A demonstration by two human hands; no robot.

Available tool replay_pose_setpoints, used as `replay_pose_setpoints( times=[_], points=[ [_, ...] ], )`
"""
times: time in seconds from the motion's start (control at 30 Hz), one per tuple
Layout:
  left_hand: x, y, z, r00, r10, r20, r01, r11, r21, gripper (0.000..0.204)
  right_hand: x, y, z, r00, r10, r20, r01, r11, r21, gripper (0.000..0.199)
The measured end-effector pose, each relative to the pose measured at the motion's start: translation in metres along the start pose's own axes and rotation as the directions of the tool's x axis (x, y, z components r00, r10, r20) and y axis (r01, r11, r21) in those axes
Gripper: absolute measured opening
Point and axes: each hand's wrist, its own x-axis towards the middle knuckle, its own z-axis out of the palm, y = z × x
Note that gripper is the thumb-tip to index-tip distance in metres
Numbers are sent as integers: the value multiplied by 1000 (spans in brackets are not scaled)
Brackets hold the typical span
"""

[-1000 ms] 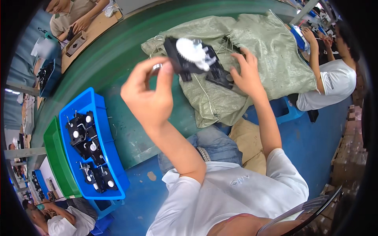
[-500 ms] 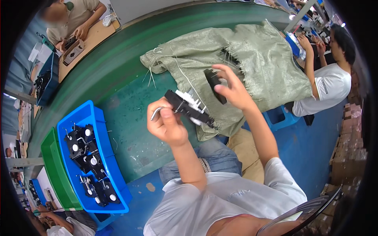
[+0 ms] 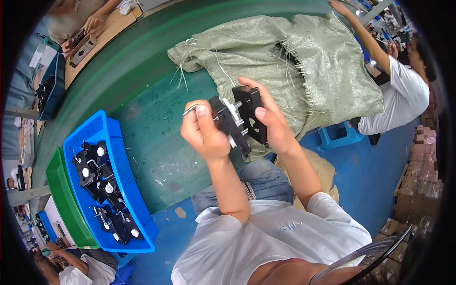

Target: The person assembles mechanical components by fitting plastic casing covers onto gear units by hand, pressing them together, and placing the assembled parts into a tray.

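1. Green bin [image 3: 70, 194]: well left of the woven sack [image 3: 327, 61].
2. Blue bin [image 3: 114, 137]: between the green bin and the sack, holding black units [image 3: 97, 189] with round white knobs and bent metal rods.
3. Left hand [image 3: 206, 135]: off the sack's near left side, fingers curled and thumb pressed down, gripping a black assembly; a bent metal rod shows at the fingers.
4. Black assembly [image 3: 227, 121]: tilted, with white gears, in front of the sack's near left part.
5. Black cover [image 3: 250, 111]: against the sack in view, just beside the assembly; whether they touch, I cannot tell.
6. Right hand [image 3: 275, 127]: before the sack, partly open, holding the cover between thumb and fingers.
7. Blue stool [image 3: 339, 137]: below the sack's near right edge.
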Motion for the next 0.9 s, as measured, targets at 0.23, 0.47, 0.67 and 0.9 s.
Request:
replay_pose_setpoints(
  times=[0.23,0.47,0.67,0.9],
  points=[
    [-2,1,1,999,25,47,-27,998,60,22,-2,1,5,999,-50,15,52,991,-126,60],
    [-3,-2,3,998,22,52,-25,998,64,21,-2,3,5,999,-52,16,54,990,-133,60],
    [-3,-1,4,999,-2,39,0,999,49,21,0,5,5,999,-51,5,52,995,-81,59],
    [-1,-10,3,997,36,63,-46,988,150,22,-1,-1,10,999,-32,-6,32,997,-73,56]
  ],
)
